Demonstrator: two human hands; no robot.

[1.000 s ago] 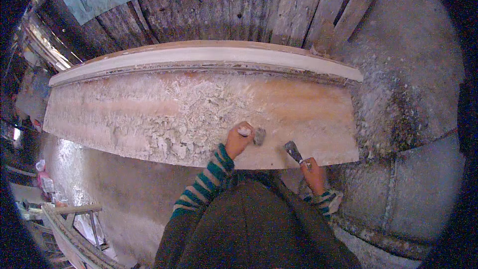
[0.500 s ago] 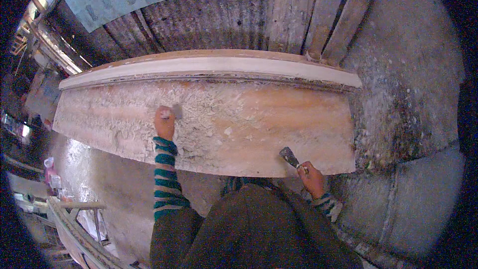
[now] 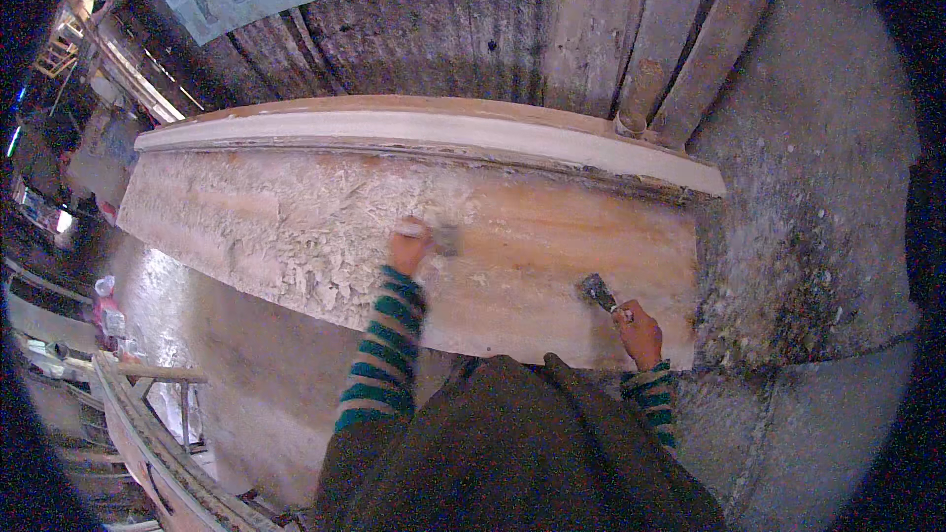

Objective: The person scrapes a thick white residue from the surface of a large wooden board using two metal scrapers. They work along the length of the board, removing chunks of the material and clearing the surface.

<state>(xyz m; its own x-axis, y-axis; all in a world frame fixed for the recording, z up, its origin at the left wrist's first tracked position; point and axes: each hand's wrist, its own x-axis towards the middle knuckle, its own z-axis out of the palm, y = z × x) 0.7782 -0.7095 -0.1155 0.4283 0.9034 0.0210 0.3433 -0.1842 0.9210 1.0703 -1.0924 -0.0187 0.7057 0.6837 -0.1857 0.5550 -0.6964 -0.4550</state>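
Observation:
A long wooden panel (image 3: 552, 281) lies in front of me, its bare right part orange-brown. Pale flakes and crumbs (image 3: 296, 227) cover the left and middle of it. My left hand (image 3: 409, 248), fingers closed, grips a tool with a pale handle and a flat grey head (image 3: 446, 239). That head is smeared by motion at the edge of the flakes, so its exact kind is unclear. My right hand (image 3: 641, 335) is wrapped round the handle of a putty knife (image 3: 597, 291). Its dirty grey blade points up and left over the panel's near right part.
A raised white rail (image 3: 424, 133) runs along the panel's far edge. Behind it stand dark corrugated sheets (image 3: 434, 34) and upright planks (image 3: 660, 30). Debris lies on the floor (image 3: 798, 276) at the right. A wooden frame (image 3: 148, 443) stands at the lower left.
My left hand has moved right across the panel with its tool. Fewer loose flakes show right of the middle. My right hand, with the putty knife, has shifted slightly right and up.

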